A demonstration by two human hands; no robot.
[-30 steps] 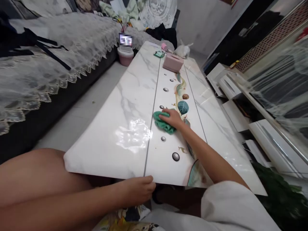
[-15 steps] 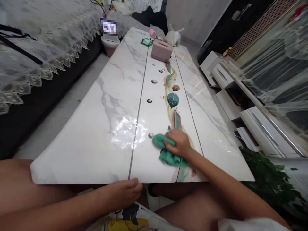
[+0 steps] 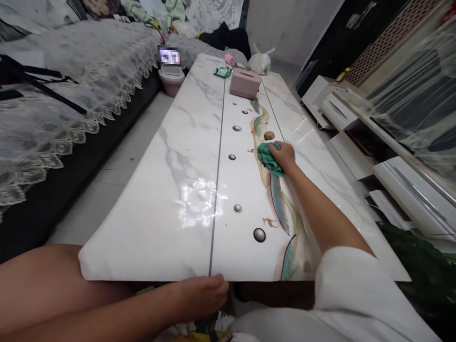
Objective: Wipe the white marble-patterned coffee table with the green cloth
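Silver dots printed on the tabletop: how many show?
6, in a line down the table. The green cloth may hide others.

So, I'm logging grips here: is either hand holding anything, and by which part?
The right hand presses a bunched green cloth against the table, gripping its right side. The left hand rests at the table's near edge.

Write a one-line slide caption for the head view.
Right hand presses a green cloth on the marble-patterned table; left hand grips its near edge.
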